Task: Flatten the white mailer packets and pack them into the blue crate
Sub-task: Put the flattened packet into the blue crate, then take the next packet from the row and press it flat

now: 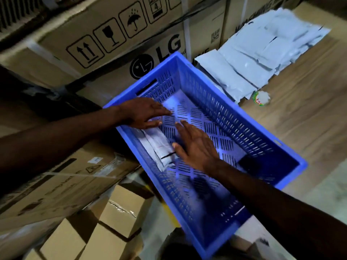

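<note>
Stacked cardboard cartons (105,40) wall off the far side of this storage space, printed with handling symbols and a round logo, and smaller brown boxes (120,209) crowd the floor below my left arm. From my head camera, the blue crate (242,117) sits tilted across the middle of the view on a pale wood-grain surface (308,117), its slotted walls and slotted floor showing.

My left hand (142,113) reaches in over the crate's left rim, fingers straight and lying close together, palm down on a white mailer packet (159,143) that lies along the left inner wall. My right hand (195,145) comes in from the lower right, fingers straight and slightly spread, flat beside that same packet, with the thumb touching its edge near a dark strip. Neither hand curls round anything. More white shows at the crate's far inner end, under my left fingertips, but the blur keeps me from telling whether it is a separate packet.

Outside the crate, beyond its right wall, a loose pile of white mailer packets (259,51) spreads over the wood-grain surface, overlapping one another. Just beside the pile's near edge lies a small round item (261,98) with a green and red rim.
</note>
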The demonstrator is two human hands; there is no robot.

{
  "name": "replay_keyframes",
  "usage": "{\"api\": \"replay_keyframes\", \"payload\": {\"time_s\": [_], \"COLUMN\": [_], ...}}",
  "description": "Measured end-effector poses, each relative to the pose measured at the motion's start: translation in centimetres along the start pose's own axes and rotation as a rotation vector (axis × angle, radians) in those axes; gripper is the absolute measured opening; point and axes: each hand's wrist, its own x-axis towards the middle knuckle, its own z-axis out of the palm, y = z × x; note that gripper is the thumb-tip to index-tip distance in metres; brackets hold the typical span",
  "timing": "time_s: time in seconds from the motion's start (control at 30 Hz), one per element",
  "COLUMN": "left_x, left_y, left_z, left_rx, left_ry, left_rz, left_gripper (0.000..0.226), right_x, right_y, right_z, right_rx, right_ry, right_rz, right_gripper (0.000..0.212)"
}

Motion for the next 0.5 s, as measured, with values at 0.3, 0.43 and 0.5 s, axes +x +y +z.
{"api": "replay_keyframes", "payload": {"time_s": [0.3,0.43,0.5], "left_x": [3.4,9.3,12.1], "left_y": [16.2,24.0,26.6], "left_z": [-6.9,-9.2,-9.7], "left_rx": [-0.077,-0.242,-0.339], "left_ry": [0.562,0.646,0.647], "left_rz": [-0.412,-0.627,-0.724], "left_gripper": [0.038,0.044,0.048], "right_x": [-7.6,-10.4,-11.2], "right_y": [4.8,10.9,13.6], "right_z": [-13.2,-17.4,-18.8], "right_rx": [0.021,-0.029,-0.041], "right_ry": [0.573,0.543,0.501], "right_rz": [-0.178,-0.184,-0.175], "right_gripper": [0.052,0.051,0.052]}}
